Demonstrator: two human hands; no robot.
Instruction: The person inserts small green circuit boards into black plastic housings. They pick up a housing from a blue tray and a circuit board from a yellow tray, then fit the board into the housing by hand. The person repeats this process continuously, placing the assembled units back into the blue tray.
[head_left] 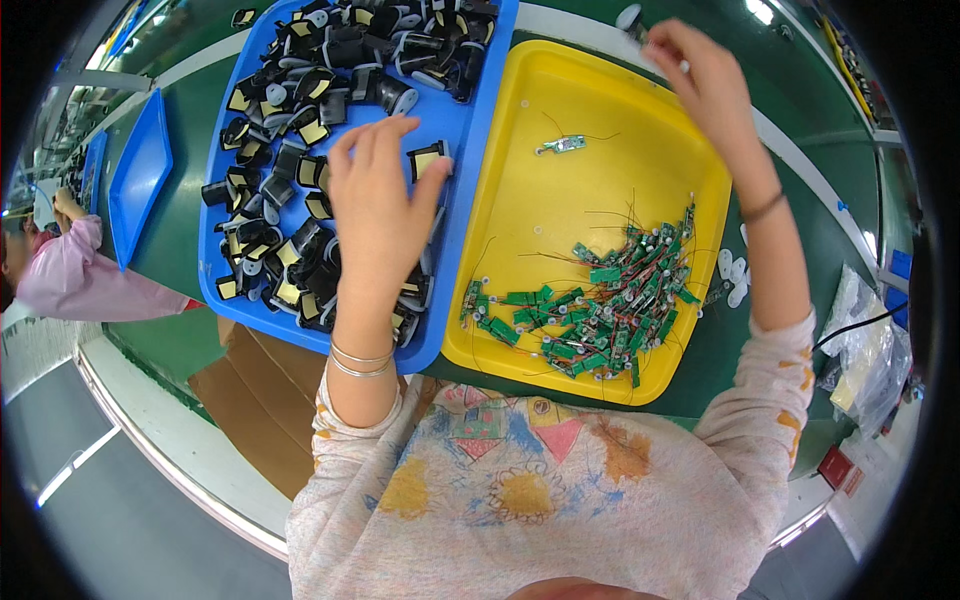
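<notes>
At my far left, a co-worker's pink sleeve (95, 275) reaches toward the green table (185, 150), near a small blue tray (140, 180). Next comes my big blue tray (468, 125), crowded with black pieces (345, 50), many bearing pale yellow pads. My left hand (383, 205) is above it, fingers spread and loose, clenched on nothing. One padded piece (428, 158) lies just by my thumb and index finger; whether I touch it, I cannot tell.

Beside that tray sits the yellow tray (520, 200). Green circuit boards (625, 310) with thin wires are heaped in its near part, and a single board (566, 144) lies apart farther up. Past its far right corner, my right hand (700, 75) has its fingers bent close to a dark part with a pale oval end (630, 20); blur hides whether I grasp it. Farther right, white oval pieces (737, 272) lie near a clear plastic bag (870, 350).
</notes>
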